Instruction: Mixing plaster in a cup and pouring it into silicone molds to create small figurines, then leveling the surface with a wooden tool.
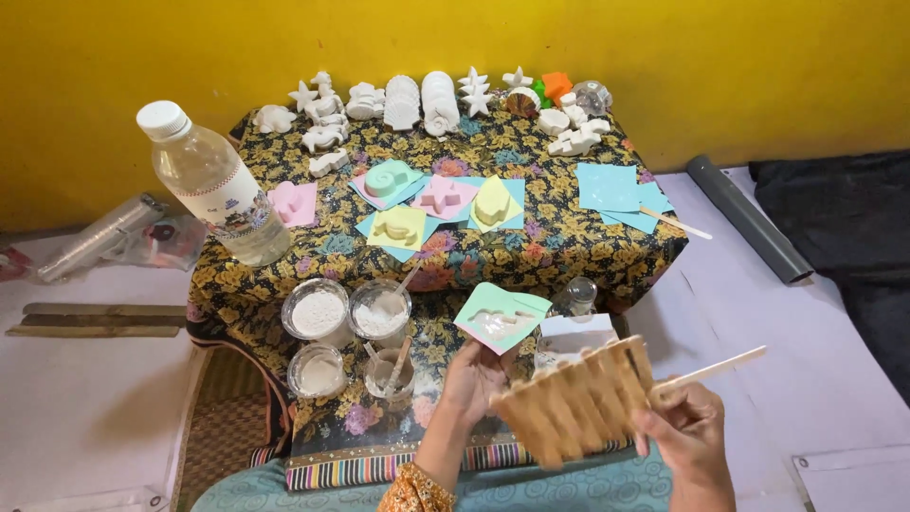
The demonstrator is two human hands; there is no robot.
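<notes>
Left hand (474, 379) closed under the fence's (573, 403) left end; fence of sticks tilted, long axis rising rightward, low over the tabletop (569, 237) edge. Right hand (687, 431) gripping its right end, also pinching a loose stick (711, 368) pointing right.

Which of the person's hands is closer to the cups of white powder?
Left. The left hand holds a mint-green mould just right of the powder cups. The right hand grips a wooden stick and stick fence, farther right.
</notes>
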